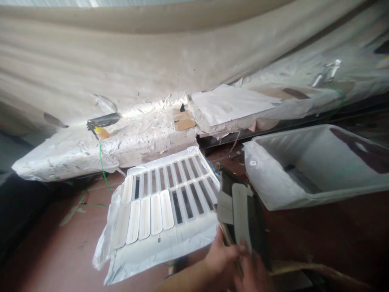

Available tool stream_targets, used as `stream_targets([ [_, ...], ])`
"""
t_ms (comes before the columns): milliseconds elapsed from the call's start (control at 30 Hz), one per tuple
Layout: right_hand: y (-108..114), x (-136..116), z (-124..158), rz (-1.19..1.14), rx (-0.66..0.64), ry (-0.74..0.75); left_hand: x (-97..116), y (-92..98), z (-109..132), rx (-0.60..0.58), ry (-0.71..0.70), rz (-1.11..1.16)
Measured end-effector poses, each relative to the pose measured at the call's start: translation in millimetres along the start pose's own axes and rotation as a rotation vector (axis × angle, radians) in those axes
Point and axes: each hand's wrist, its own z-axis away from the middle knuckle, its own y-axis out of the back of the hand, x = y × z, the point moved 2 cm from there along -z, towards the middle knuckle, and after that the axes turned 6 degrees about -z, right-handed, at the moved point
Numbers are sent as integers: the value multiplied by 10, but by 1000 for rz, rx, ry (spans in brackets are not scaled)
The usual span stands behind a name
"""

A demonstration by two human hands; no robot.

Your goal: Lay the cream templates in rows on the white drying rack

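Head: left hand [219, 255] clasps tray [257, 227] of pale slats [241, 209]; right hand [253, 267] blurred, grip unclear.

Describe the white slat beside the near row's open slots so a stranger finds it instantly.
In front of the long covered bench is a two-row white rack. In its near row, take the rightmost white slat: unlike the others there, it borders an open slot.

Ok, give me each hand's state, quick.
Left hand: closed on the edge of the dark box.
Right hand: blurred, at the near end of a white strip; whether it grips cannot be told.
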Motion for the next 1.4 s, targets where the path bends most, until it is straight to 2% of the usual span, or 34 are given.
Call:
stream_targets([
  [100,-243,-738,-314,256,-37,157,506,615,-21,200,17,-43],
  [233,-731,-1721,-505,303,-113,270,997,1607,161,313,8,-115],
  [300,-999,-2173,-518,266,-187,325,1237,2102,357,384,25,-75],
  [367,-1292,-2615,-494,208,-292,375,1494,2595,613,508,68,-46],
  [433,-1617,-3049,-449,155,-433,413,1753,3099,885,620,97,-53],
  [500,-1972,-3447,-408,128,-630,438,1965,3619,1111,667,123,-59],
  [567,-2321,-3768,-401,132,-834,440,2086,4129,1257,666,176,-31],
  [633,-2618,-3978,-450,157,-983,416,2114,4568,1329,626,241,15],
  [733,-2898,-4068,-607,101,-1121,378,2062,5015,1380,616,304,103],
  [833,-2939,-3932,-839,-230,-1141,255,2033,5270,1483,819,384,29],
  [900,-2863,-3743,-1027,-516,-1134,19,2084,5390,1602,952,485,-203],
  [967,-2749,-3536,-1229,-764,-1126,-304,2198,5492,1735,1038,569,-449],
  [1033,-2626,-3377,-1434,-958,-1072,-604,2379,5548,1833,1159,525,-749],
  [1100,-2518,-3306,-1611,-1130,-998,-779,2574,5496,1816,1264,368,-999],
  [1167,-2439,-3303,-1710,-1285,-971,-856,2697,5318,1621,1221,199,-1048],
  [1233,-2391,-3309,-1724,-1432,-967,-908,2697,5058,1273,1050,137,-774],
  [1333,-2348,-3227,-1701,-1641,-1009,-965,2515,4615,664,760,233,-178],
  [1400,-2292,-3079,-1763,-1740,-1097,-919,2367,4364,301,616,292,63],
])
